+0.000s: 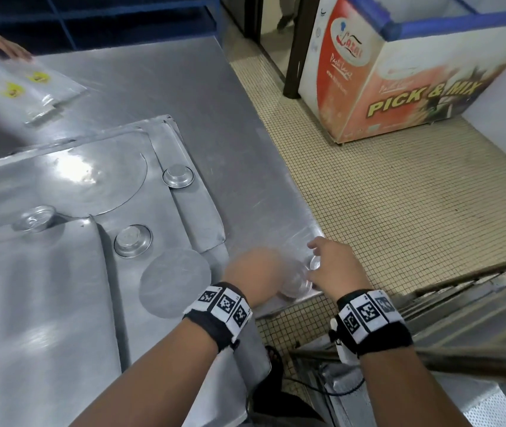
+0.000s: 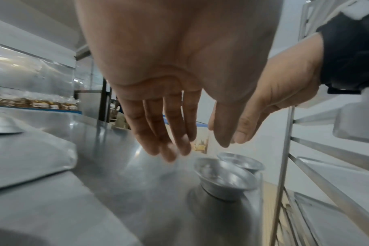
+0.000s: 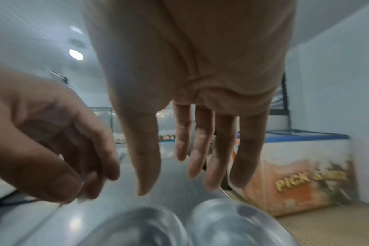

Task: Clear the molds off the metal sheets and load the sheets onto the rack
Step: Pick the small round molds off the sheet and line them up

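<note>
Two hands hover over the near right corner of the steel surface (image 1: 221, 124), right at its edge. The left hand (image 1: 253, 269) has its fingers (image 2: 150, 133) straight and loose, grasping nothing; the right hand (image 1: 335, 266) is likewise released, fingers (image 3: 202, 146) spread downward. Below them two small molds (image 2: 223, 178) sit side by side, touching, just inside the corner, with tiled floor (image 1: 399, 195) dropping away beyond. The rack (image 2: 326, 183) stands just beside that corner on the right, its rails close to the right wrist. Left of the hands lie overlapping metal sheets (image 1: 45, 272), carrying a flat round disc (image 1: 174, 282) and three more molds (image 1: 133, 240), well apart from each other. Past the sheets the surface runs bare to another person's hand (image 1: 2, 46) on clear bags (image 1: 30, 87). Across the floor stands a freezer (image 1: 399, 72).
</note>
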`<action>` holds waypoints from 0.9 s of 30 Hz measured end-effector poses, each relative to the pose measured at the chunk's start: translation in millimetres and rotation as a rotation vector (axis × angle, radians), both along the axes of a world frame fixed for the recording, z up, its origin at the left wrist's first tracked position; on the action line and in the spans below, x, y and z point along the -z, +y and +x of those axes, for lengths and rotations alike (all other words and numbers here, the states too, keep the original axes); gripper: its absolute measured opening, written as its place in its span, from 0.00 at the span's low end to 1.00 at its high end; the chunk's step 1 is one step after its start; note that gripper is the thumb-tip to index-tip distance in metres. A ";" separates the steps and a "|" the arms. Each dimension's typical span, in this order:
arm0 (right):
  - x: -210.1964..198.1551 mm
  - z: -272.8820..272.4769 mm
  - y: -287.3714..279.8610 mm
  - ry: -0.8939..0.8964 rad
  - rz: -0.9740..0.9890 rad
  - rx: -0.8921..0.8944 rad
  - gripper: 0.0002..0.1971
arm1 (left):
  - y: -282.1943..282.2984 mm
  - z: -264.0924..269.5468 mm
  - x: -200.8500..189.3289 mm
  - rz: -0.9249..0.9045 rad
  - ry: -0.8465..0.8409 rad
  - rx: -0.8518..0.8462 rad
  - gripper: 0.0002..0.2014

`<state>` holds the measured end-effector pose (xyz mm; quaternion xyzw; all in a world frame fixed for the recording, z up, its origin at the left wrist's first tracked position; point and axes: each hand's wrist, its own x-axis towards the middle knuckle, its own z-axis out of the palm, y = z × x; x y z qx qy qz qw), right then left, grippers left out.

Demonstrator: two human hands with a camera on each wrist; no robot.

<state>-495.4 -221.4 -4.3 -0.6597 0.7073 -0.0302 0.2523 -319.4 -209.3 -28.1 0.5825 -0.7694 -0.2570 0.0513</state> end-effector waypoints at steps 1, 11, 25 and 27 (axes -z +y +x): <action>-4.9 8.0 -1.3 0.008 0.001 -0.036 0.26 | 0.2 10.8 -4.8 0.016 0.002 -0.035 0.17; -11.2 131.8 -38.8 0.033 0.051 -0.389 0.14 | -1.7 159.1 -24.2 0.016 -0.073 -0.392 0.17; 13.2 276.0 -172.4 0.075 -0.082 -0.529 0.26 | -41.9 238.7 0.0 0.261 -0.249 -0.529 0.25; 19.3 288.0 -188.1 0.109 -0.103 -0.544 0.26 | -44.0 237.3 1.7 0.251 -0.276 -0.535 0.21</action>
